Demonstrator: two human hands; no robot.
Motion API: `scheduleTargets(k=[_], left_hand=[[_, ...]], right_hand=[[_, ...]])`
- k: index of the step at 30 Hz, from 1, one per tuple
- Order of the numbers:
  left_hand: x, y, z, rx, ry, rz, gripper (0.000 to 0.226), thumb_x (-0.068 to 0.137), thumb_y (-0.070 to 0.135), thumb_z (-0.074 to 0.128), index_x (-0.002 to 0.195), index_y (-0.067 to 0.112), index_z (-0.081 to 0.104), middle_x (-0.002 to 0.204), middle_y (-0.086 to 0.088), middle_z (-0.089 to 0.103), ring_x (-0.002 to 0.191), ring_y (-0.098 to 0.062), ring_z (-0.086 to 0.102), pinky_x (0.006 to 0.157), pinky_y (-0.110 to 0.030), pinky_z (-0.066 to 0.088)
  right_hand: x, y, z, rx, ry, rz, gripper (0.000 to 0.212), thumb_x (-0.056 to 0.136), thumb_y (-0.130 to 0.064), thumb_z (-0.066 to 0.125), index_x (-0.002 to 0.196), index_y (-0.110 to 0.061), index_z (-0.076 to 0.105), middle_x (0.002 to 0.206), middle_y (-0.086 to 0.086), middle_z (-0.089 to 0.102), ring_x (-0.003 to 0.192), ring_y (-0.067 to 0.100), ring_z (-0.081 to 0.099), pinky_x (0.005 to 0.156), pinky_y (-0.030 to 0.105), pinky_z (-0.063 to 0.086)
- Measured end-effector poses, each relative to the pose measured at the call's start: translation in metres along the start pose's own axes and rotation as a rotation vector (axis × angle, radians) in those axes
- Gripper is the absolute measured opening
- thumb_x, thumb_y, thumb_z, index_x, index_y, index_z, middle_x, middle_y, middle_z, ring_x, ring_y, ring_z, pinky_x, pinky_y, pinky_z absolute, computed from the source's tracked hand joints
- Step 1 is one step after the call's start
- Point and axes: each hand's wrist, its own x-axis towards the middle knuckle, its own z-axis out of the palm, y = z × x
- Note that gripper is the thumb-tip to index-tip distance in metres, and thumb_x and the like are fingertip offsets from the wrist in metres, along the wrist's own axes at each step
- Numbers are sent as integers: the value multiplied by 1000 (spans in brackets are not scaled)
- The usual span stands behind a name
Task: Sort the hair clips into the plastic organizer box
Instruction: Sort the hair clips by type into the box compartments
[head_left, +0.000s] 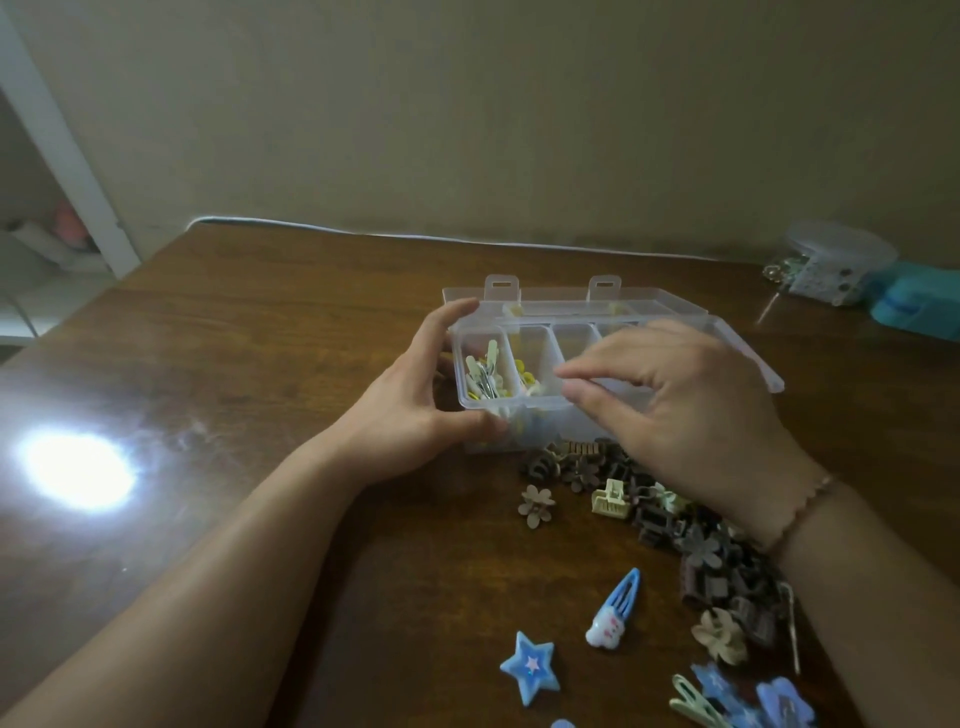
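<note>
Hands hold the box (524, 364): left hand (415, 410) grips its side, right hand (691, 410) hovers spread above; brown clips (691, 540) lie nearer the right hand.

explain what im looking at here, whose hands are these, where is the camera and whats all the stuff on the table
There is no machine here: a person wears a camera on the head, looking forward and down at their own two bare hands. A clear plastic organizer box sits open on a brown wooden table. The left hand grips the box's left end, while the right hand hovers over its tray with curled fingers; whether it pinches anything, I cannot tell. Two compartments already hold pale yellow clips. Loose on the table lie a pile of brown clips, a blue star clip and a blue bunny clip. Other containers stand far right.
</note>
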Motion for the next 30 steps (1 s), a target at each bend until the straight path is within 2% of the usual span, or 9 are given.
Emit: scheduleTargets(k=[3, 5, 8, 11, 16, 19, 22, 25, 30], left_hand=[[0, 0, 0, 0, 0, -2, 102, 58, 60, 71, 144, 53, 18, 140, 13, 43, 121, -4, 50, 100, -31, 47], [1, 0, 0, 1, -4, -5, 102, 58, 61, 70, 144, 53, 17, 138, 16, 42, 119, 0, 49, 96, -25, 45], [0, 0, 0, -3, -7, -9, 101, 58, 61, 71, 144, 54, 17, 136, 19, 42, 118, 1, 49, 93, -23, 45], [0, 0, 1, 3, 6, -11, 102, 58, 60, 71, 144, 54, 18, 134, 20, 44, 119, -1, 49, 96, -28, 46], [0, -1, 0, 19, 3, -18, 101, 59, 59, 72, 144, 55, 18, 133, 22, 43, 119, 1, 48, 98, -30, 46], [0, 0, 0, 18, 15, -21, 100, 59, 57, 73, 143, 55, 19, 137, 15, 45, 120, -4, 51, 101, -35, 47], [0, 0, 0, 13, 16, -16, 100, 59, 56, 73, 143, 55, 19, 138, 10, 47, 121, -9, 53, 102, -39, 48], [-1, 1, 0, 4, 2, -21, 101, 58, 59, 72, 143, 55, 19, 140, 9, 44, 122, -11, 51, 102, -38, 49], [-1, 1, 0, 16, 4, -30, 102, 59, 58, 72, 145, 53, 18, 140, 10, 44, 121, -7, 51, 99, -33, 48]], right_hand=[[-5, 0, -17, -27, -36, -37, 15, 84, -37, 61, 94, -36, 73, 89, -23, 67, 85, 6, 57, 68, 33, 50], [-9, -1, -34, 22, -294, -35, 13, 79, -40, 62, 90, -43, 69, 84, -28, 64, 83, -3, 58, 68, 23, 49], [-14, -10, -44, 11, -852, -43, 29, 79, -49, 65, 106, -56, 58, 102, -32, 56, 97, -12, 52, 80, 20, 47], [-17, -23, -35, -122, -1041, -119, 38, 80, -50, 69, 114, -55, 52, 108, -26, 50, 98, -8, 49, 85, 27, 47], [-19, -28, -25, -114, -984, -198, 15, 84, -43, 67, 98, -42, 59, 104, -23, 52, 93, -5, 49, 81, 26, 47], [-15, -27, -34, 90, -898, -98, 20, 83, -38, 68, 96, -48, 56, 100, -27, 57, 90, -8, 53, 69, 17, 46], [-5, -25, -28, 458, -384, 70, 18, 76, -25, 74, 84, -33, 59, 88, -16, 63, 69, -2, 59, 55, 9, 44], [8, -19, -7, 486, 78, 181, 14, 78, -20, 76, 73, -23, 62, 70, -7, 63, 57, 0, 54, 49, 9, 41], [10, -9, 10, 274, 7, 223, 10, 82, -40, 68, 78, -31, 68, 75, -20, 62, 72, -10, 55, 58, 7, 37]])
